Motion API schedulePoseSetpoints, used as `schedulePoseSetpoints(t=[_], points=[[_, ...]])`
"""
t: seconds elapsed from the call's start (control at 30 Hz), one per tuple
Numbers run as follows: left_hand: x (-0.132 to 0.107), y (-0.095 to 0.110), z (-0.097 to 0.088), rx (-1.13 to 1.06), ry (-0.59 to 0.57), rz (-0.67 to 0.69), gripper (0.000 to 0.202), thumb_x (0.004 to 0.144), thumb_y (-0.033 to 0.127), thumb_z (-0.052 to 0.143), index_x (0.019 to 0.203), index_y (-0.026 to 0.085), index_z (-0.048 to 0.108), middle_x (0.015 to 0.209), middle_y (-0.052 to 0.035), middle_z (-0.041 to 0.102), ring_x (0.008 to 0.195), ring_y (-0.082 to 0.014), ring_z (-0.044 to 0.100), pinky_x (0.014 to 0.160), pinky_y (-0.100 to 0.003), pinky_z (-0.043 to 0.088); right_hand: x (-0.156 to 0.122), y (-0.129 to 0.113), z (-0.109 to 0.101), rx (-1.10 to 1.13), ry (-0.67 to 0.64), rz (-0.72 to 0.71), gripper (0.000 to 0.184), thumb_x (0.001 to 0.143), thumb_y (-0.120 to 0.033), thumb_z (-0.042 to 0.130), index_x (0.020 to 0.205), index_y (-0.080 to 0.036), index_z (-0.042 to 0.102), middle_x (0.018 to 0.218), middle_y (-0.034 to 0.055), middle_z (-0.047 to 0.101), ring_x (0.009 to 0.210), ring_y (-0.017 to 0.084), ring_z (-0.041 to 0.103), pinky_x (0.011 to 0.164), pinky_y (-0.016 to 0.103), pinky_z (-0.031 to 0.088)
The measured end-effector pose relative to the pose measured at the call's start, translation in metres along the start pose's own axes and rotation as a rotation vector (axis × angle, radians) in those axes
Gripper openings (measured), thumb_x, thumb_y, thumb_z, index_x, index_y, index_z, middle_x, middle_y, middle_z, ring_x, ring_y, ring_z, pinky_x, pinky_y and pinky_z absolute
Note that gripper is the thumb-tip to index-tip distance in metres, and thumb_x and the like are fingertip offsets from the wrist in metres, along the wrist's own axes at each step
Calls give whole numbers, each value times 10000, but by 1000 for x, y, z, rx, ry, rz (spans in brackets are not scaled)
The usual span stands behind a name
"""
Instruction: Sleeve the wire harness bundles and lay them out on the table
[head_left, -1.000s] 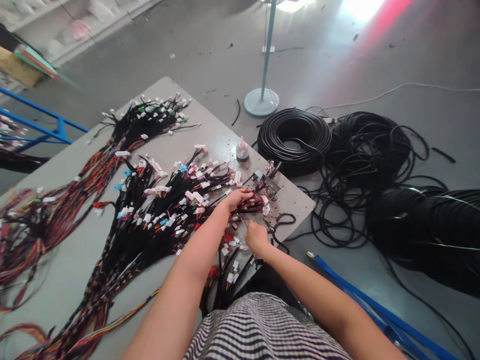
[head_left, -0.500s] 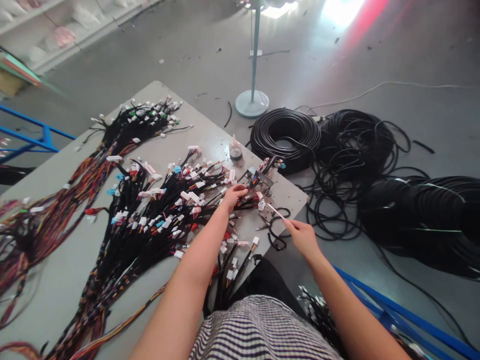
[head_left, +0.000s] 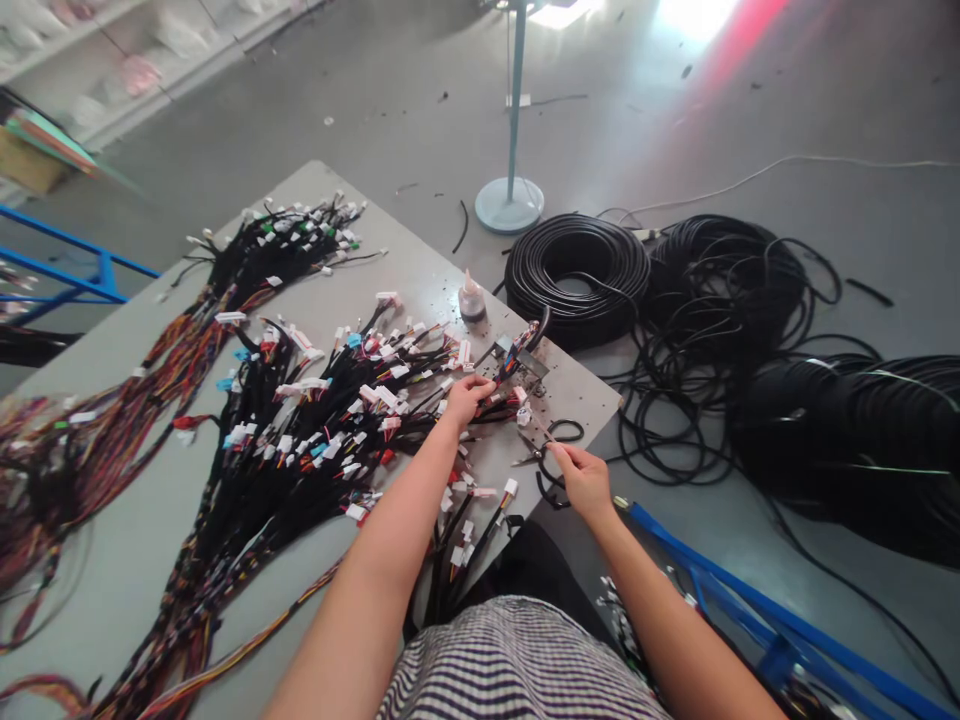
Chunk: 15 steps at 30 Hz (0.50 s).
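Note:
My left hand [head_left: 466, 398] is closed on a wire bundle [head_left: 514, 358] of a wiring harness near the table's right corner. The bundle's coloured wires run up beside a small metal fixture [head_left: 531, 368]. My right hand [head_left: 583, 478] pinches a thin pale stick [head_left: 541, 430]; its tip points at a white connector [head_left: 523, 412], and whether they touch I cannot tell. Black-handled scissors [head_left: 562, 432] lie partly behind the right fingers. Just beyond the left hand stands a small squeeze bottle [head_left: 472, 302] with dark contents and a pointed top.
Harnesses with white connectors [head_left: 322, 420] cover much of the table [head_left: 420, 262], and another pile [head_left: 292, 235] lies at the far left. Coils of black tubing [head_left: 574, 275] and a stand's round base [head_left: 510, 205] are on the floor. A blue frame [head_left: 705, 575] is at the lower right.
My right hand has moved left and slightly down, bringing the stick closer to the connector. The upper end of the wire bundle has shifted left; my left hand stays on it.

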<state>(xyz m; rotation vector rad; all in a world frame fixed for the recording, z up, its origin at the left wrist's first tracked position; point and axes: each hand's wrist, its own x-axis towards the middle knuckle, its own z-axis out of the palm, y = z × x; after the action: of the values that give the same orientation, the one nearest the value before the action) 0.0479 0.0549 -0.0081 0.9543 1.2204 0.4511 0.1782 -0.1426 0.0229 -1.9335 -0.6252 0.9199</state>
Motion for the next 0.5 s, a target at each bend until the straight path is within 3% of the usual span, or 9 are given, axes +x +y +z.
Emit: schedulePoseSetpoints(t=[0.3, 0.5], points=[[-1, -2, 1, 20, 12, 1, 253, 697, 359, 764, 762, 158, 625, 495, 38, 522, 399, -62, 394, 384, -181, 246, 3, 7, 4, -47, -27, -41, 478, 761, -589, 533, 775, -164, 752, 720, 55, 679, 725, 226, 625, 675, 298, 488], [-5, 0, 1, 1, -4, -11, 267, 682, 356, 766, 786, 166, 610, 528, 44, 507, 454, -78, 459, 412, -176, 242, 36, -6, 21, -11, -129, -53, 458, 754, -593, 557, 725, -165, 719, 621, 33, 608, 652, 183, 565, 591, 258, 441]])
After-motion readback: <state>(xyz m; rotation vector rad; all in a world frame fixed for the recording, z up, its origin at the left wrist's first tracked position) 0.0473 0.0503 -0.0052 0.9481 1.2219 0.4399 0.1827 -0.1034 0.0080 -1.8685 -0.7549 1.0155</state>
